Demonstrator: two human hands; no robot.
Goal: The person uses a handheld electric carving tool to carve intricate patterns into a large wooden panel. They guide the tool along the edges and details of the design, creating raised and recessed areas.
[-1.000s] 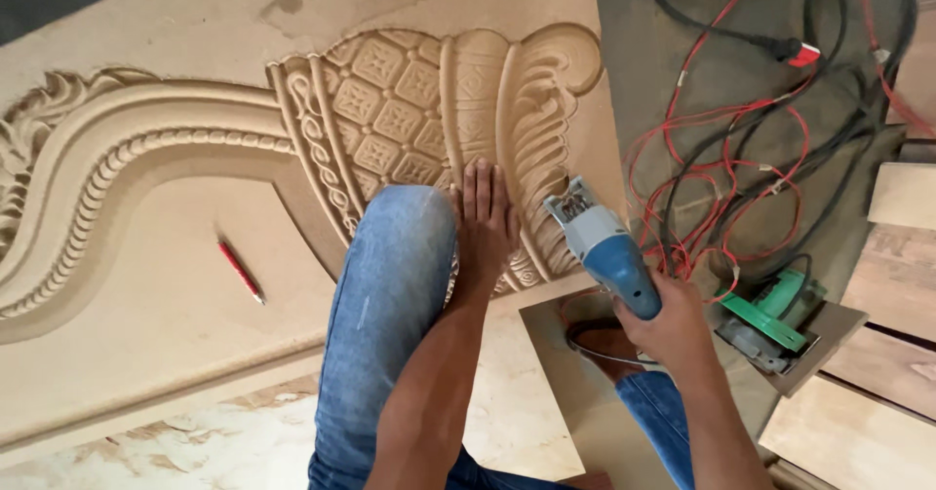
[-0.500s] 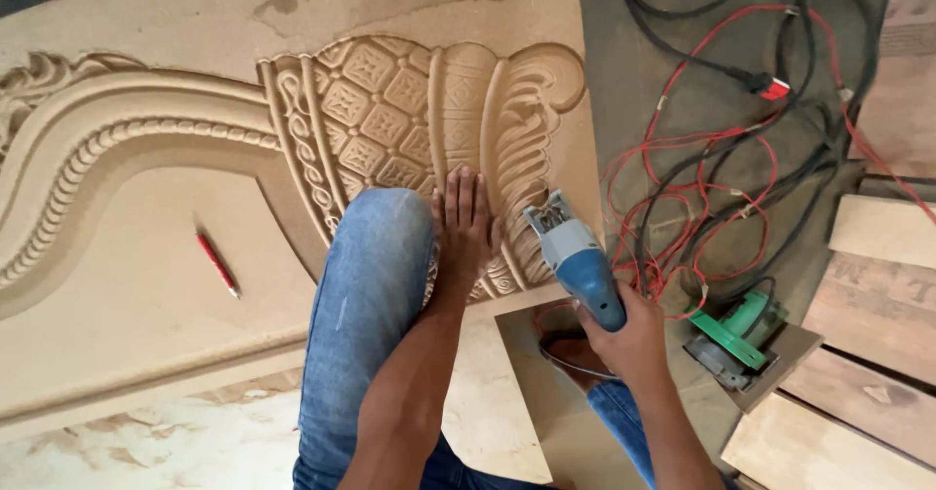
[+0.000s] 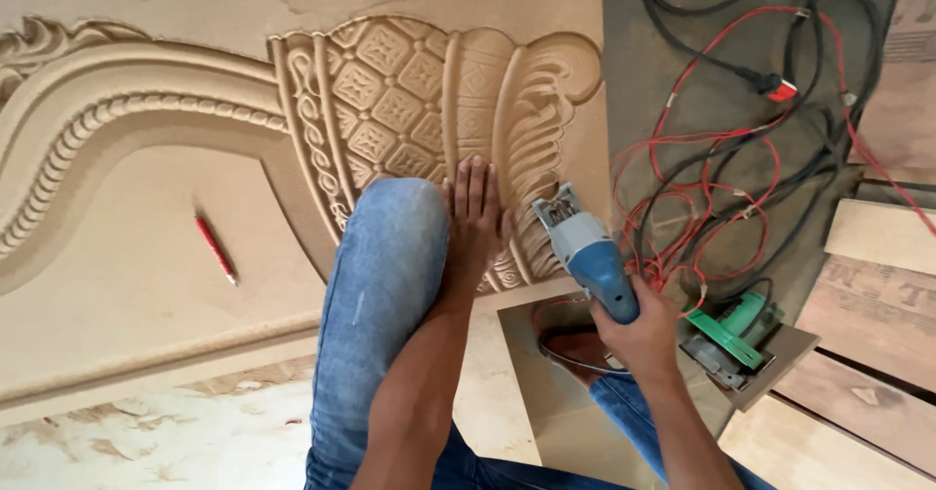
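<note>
A large carved wooden panel (image 3: 146, 256) lies flat, with an urn-shaped relief (image 3: 419, 100) of diamonds and leaves. My left hand (image 3: 475, 217) rests flat on the lower carving, fingers together and pointing up. My right hand (image 3: 639, 329) grips the blue body of a grey and blue angle grinder (image 3: 583, 248). Its head sits against the carved edge just right of my left hand. My knee in blue jeans (image 3: 380, 275) kneels on the panel beside the left hand.
A red pencil (image 3: 214, 248) lies on the panel's plain field at left. Tangled red and black cables (image 3: 726, 168) cover the floor at right. A green power tool (image 3: 726, 339) sits by wooden planks (image 3: 858, 353) at lower right.
The view has shifted slightly. The grinder and my right hand have stayed near the carving's right edge, and my left hand remains flat on the relief.
</note>
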